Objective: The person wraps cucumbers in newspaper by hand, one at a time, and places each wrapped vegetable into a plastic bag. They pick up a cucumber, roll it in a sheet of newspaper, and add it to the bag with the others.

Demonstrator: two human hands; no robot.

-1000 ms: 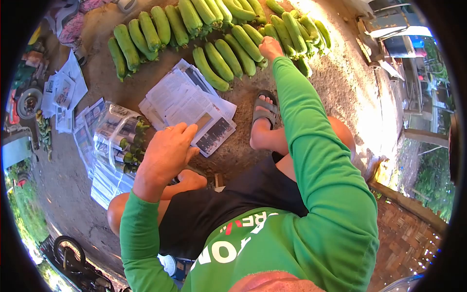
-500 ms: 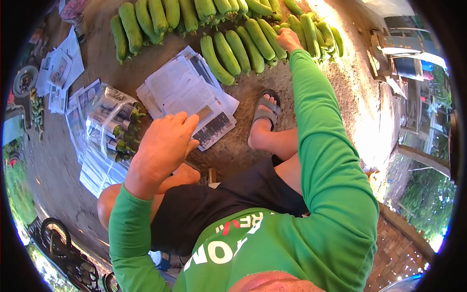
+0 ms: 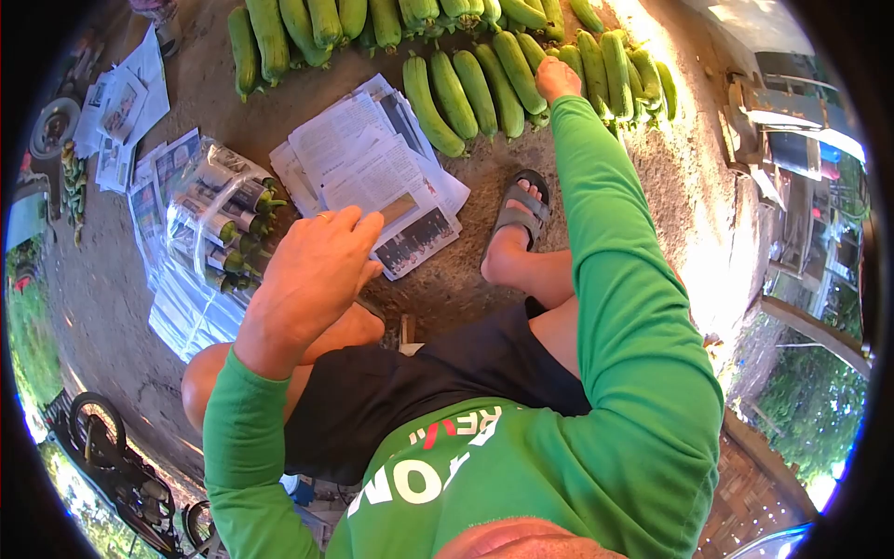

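Long green gourds [image 3: 503,79] lie side by side in rows on the ground ahead of me. My right hand [image 3: 559,80] reaches out to the front row with its fingers curled in around the end of a gourd [image 3: 534,52]; the fingertips are partly hidden. My left hand [image 3: 317,265] hangs above my bent knee, empty, its fingers loosely bent and the thumb apart. Just beyond it lies a stack of newspaper sheets [image 3: 368,154]. Left of that hand is a clear plastic bundle [image 3: 216,210] of newspaper-wrapped gourds with their green ends showing.
More newspaper sheets [image 3: 121,107] lie on the dirt floor at far left, near a round dish-like object [image 3: 56,129]. A motorcycle [image 3: 121,466] stands at lower left. My sandalled foot [image 3: 517,219] rests between the paper stack and the sunlit ground. Wooden structures line the right side.
The view has shifted slightly, so the gourds and papers sit a little higher and further right. My right hand stays at the front row, and my left hand is nearly still.
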